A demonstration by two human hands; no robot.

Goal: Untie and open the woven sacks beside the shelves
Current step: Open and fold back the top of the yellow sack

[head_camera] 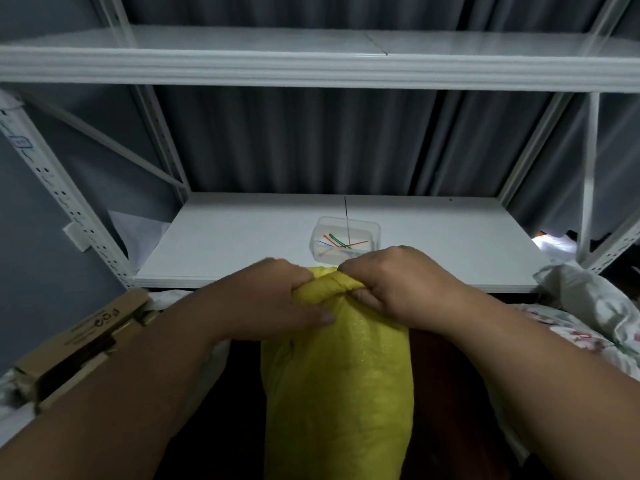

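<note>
My left hand (277, 299) grips the bunched top of the yellow sack (337, 386), fingers curled over the twisted neck and the thumb pressed flat on the cloth just below it. My right hand (394, 289) grips the same neck from the other side, fingers curled down into the folds, so the two hands nearly meet over the roll of fabric between them. The sack stands upright right under my hands, between my forearms, its body running down toward me. I cannot see any tie on the neck; my fingers cover it.

Just past my right knuckles, on the white shelf (242, 244), sits a clear tub (346, 237) with a few coloured ties (341, 241) lying in it. Out beyond my left forearm lies a cardboard box (79, 344). Beyond my right wrist is some flowered cloth (588, 323). Higher up, a second shelf board (311, 57) crosses above both hands, with a grey curtain (329, 140) behind it.
</note>
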